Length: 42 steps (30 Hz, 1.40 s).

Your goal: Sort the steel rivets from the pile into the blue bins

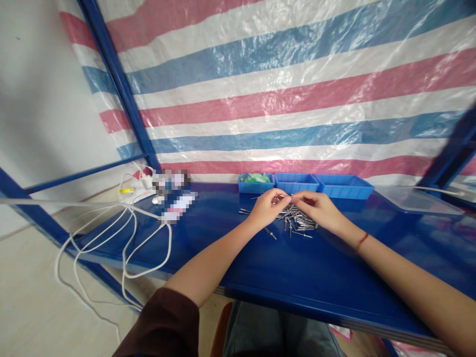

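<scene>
Silver blind rivets [297, 219] lie in a loose pile on the blue table, with several strays at its edges. My left hand [267, 207] is closed in a pinch just above the pile's left side. Facing it from the right, my right hand [319, 207] is also pinched, and its fingertips meet those of the left. A thin silver blind rivet shows between the two sets of fingertips, mostly covered by them. Under both hands, part of the pile is hidden.
Behind the pile stand three blue bins: the left bin [256, 187] holds green material, beside a middle bin [296, 183] and a right bin [344, 187]. A clear plastic lid [418, 201] lies at right. White cables [128, 248] hang over the table's left edge near a power strip [143, 194].
</scene>
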Tool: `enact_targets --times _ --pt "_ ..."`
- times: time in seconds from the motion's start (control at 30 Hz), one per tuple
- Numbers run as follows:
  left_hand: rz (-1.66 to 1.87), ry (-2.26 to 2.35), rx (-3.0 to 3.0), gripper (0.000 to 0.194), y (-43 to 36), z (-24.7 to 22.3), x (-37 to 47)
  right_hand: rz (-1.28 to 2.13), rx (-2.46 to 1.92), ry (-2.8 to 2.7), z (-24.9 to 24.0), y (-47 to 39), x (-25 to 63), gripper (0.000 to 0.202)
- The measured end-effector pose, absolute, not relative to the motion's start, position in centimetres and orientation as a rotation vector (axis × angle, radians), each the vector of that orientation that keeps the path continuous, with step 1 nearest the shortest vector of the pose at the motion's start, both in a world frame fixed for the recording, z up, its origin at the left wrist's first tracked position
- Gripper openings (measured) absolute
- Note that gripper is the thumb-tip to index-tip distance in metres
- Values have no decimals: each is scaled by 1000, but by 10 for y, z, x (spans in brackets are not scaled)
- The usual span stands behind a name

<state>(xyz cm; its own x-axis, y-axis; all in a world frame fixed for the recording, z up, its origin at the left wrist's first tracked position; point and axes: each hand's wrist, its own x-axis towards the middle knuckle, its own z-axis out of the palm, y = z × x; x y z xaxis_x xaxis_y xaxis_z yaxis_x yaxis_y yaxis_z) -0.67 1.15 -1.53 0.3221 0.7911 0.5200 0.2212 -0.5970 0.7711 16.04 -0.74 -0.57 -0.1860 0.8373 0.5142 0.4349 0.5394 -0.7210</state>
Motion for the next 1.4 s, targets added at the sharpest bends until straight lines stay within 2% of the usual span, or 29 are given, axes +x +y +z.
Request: enact_targets --times 0.13,0.4,0.5,0.63,0.8,1.13,1.4 --pt "1206 994 2146 29 11 -15 -11 504 -1093 -1810 -8 0 165 31" --pt "618 1017 2792 40 3 -11 -23 -153 -1642 -1770 4 53 184 32" --pt "523 1009 2835 34 3 -13 -21 -254 -1782 -1773 5 73 181 35" --pt "478 1006 2855 25 3 -15 -18 -283 -1854 -1776 3 82 179 39" --pt "508 977 2919 21 3 -16 -15 -330 -1648 -1864 0 59 188 37" --pt "602 976 2866 18 6 -23 -12 -217 -1475 -2020 -27 24 192 29" --pt "600 999 2912 20 7 -24 -12 -92 -1380 -2062 -20 8 178 25"
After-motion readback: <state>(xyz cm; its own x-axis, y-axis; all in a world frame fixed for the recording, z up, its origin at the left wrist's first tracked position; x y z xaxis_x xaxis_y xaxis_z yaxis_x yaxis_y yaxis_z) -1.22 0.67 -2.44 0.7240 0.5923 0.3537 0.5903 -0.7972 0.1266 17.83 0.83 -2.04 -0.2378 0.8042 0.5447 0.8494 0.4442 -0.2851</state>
